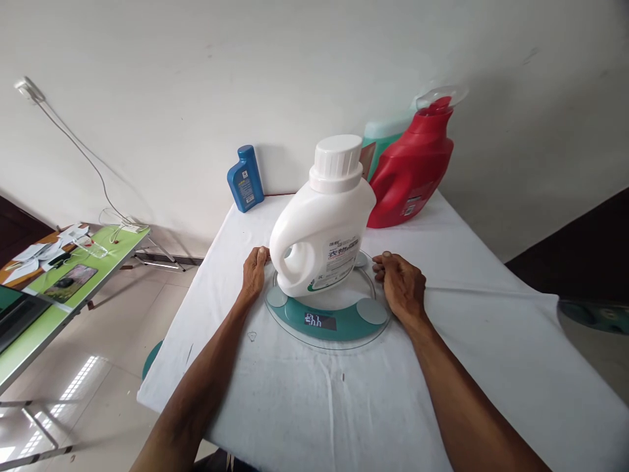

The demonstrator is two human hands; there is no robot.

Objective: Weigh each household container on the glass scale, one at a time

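A white detergent jug point(324, 223) with a white screw cap stands upright on a round glass scale point(327, 322) with a teal band and a lit display. My left hand point(254, 272) rests on the cloth at the scale's left rim, fingers curled against the edge. At the right rim lies my right hand point(400, 283), its fingers also curled against the glass edge. Neither hand touches the jug.
The table wears a white cloth point(344, 406). At the back stand a small blue bottle point(245, 178), a large red jug point(415, 170) and a teal jug point(383, 141) behind it. A green side table point(59, 282) with papers and a cable stands at the left.
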